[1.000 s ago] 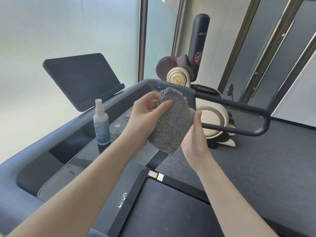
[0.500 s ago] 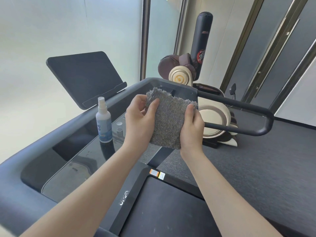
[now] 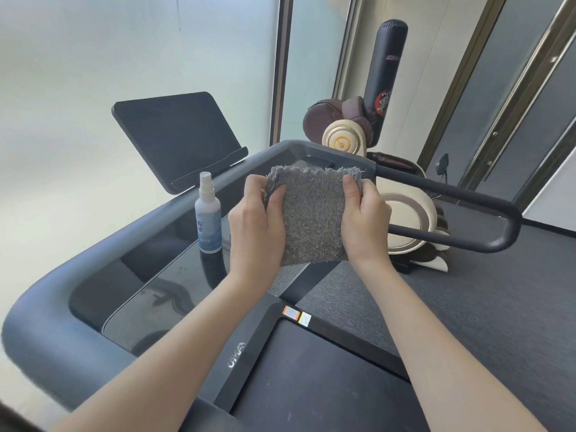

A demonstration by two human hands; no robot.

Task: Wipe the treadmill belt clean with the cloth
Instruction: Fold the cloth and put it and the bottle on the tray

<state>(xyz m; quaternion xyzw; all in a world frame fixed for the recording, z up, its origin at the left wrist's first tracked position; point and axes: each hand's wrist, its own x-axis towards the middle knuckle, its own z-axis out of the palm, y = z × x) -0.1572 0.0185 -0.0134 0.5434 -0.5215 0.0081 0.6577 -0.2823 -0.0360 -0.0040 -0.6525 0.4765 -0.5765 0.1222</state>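
Grey and shaggy, the cloth (image 3: 311, 216) is up in the air just right of the spray bottle (image 3: 208, 213), spread into a rough square with a long fluffy pile and a ragged top edge. The left hand (image 3: 255, 226) has its grip on the left edge and the right hand (image 3: 364, 219) on the right edge, thumbs on the near face, fingers curled behind. The dark treadmill belt (image 3: 311, 385) lies well below and right of the bottle, apart from the cloth.
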